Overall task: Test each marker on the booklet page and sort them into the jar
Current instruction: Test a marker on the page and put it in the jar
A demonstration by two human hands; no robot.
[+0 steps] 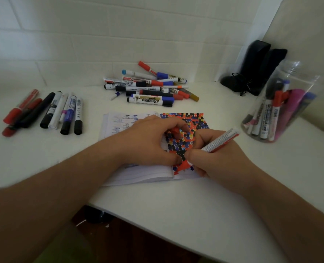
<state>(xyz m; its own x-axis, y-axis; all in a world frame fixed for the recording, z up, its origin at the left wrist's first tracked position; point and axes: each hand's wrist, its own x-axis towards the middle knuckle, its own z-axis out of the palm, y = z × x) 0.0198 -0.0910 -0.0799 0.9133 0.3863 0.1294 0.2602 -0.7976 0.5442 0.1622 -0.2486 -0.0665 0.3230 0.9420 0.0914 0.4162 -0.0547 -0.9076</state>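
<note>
Marker [221, 140] in your right hand [217, 154]: white barrel, red tip down on the near right corner of the booklet [138, 173], fingers curled round it. Your left hand [147, 141] rests on the page just left of it, pinching a red cap [175, 130] between thumb and forefinger. The right page is crowded with red, blue and black dabs. Far beyond the booklet lies a loose pile of markers [149, 88]; a row of markers [45, 112] lies at the left. At the right stands the clear jar [282, 103], markers upright inside. Behind it sits a black pouch [254, 69].
</note>
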